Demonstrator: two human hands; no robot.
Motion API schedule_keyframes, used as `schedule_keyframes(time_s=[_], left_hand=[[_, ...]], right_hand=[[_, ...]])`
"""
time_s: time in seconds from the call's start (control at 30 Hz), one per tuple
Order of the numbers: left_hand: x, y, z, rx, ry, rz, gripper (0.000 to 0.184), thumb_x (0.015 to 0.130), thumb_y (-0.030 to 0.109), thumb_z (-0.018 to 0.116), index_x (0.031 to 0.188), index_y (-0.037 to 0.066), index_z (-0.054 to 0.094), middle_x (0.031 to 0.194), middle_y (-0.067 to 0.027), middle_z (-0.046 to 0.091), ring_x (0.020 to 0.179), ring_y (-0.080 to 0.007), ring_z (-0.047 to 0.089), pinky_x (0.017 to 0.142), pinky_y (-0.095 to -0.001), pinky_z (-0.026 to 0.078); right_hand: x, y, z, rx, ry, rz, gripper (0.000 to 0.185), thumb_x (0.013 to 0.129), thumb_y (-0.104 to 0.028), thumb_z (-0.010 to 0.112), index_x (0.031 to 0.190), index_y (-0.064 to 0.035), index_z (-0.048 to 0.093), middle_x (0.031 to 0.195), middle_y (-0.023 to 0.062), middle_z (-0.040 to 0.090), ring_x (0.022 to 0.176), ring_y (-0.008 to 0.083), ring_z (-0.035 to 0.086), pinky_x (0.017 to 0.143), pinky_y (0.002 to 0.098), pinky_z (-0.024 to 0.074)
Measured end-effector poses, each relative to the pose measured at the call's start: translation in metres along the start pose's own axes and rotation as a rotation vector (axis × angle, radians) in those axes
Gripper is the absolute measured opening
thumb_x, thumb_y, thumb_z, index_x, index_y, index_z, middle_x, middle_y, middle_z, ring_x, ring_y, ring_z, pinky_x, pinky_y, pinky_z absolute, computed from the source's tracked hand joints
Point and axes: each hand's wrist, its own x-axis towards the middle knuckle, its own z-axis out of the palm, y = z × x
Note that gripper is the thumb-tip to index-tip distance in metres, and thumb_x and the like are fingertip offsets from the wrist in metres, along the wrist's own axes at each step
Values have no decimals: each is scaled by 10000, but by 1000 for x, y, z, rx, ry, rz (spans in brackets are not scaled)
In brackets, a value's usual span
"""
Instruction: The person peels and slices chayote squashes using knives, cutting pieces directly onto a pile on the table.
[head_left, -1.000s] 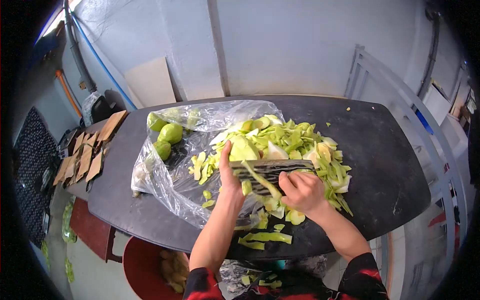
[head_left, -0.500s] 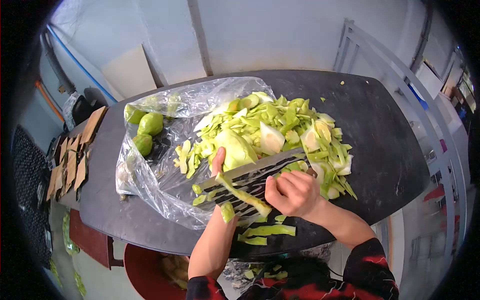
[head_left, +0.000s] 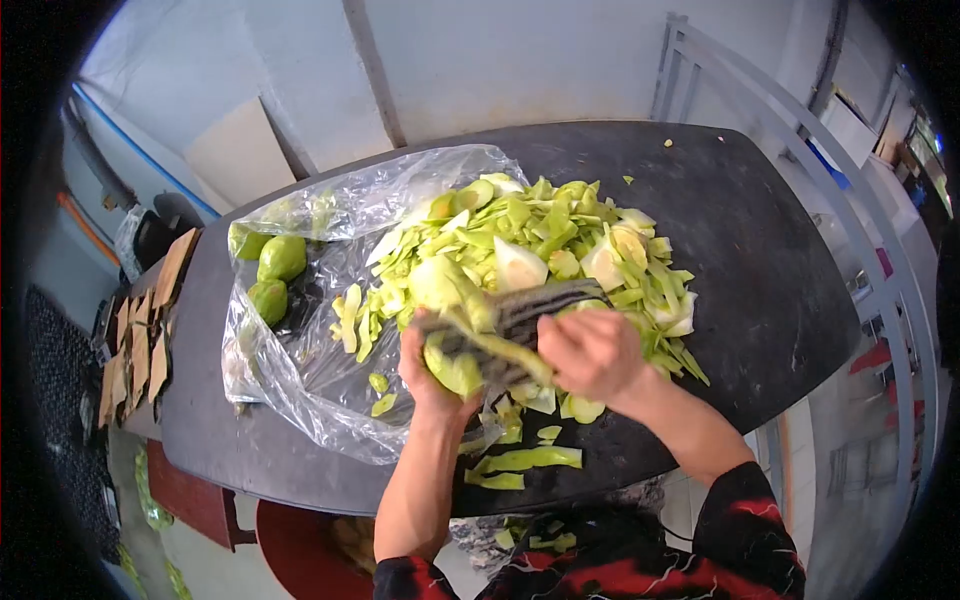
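A pale green peeled fruit [head_left: 436,283] is held in my left hand [head_left: 432,375], whose fingers curl round its lower left side. My right hand [head_left: 592,358] is closed round the handle end of a wide patterned blade [head_left: 540,308], which lies across the fruit and is blurred by motion. A strip of green peel [head_left: 500,348] hangs over the blade. Behind both hands spreads a heap of green peelings [head_left: 560,225] with white cut pieces [head_left: 519,266] in it. Loose peel strips [head_left: 530,459] lie near the table's front edge.
The dark table [head_left: 745,240] carries a clear plastic bag [head_left: 335,415] with unpeeled green fruits [head_left: 282,258] at the left. Below the front edge stands a red tub [head_left: 295,545]. Cardboard pieces [head_left: 140,345] lie at the far left; a grey metal railing [head_left: 800,110] is at the right.
The blade, tilted away from the fruit half a second ago, now lies across it. My left hand's grip on the fruit has shifted. The view has moved slightly.
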Motion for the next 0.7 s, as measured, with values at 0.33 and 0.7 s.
schedule_keyframes(time_s=[0.33, 0.7], left_hand=[[2, 0, -12, 154, -94, -2, 577, 887, 419, 582, 1299, 23, 499, 1126, -149, 644, 979, -258, 651, 835, -387, 562], [4, 5, -7, 187, -296, -104, 656, 826, 447, 601, 1330, 41, 489, 1095, -160, 636, 945, -289, 654, 755, -395, 569]], right_hand=[[4, -5, -10, 48, 29, -15, 44, 803, -67, 619, 808, -49, 579, 542, -1, 461, 454, 139, 550, 402, 291, 453], [-7, 18, 2, 34, -36, 136, 113, 758, -30, 621, 798, -76, 526, 536, 19, 520, 462, 183, 599, 402, 328, 483]])
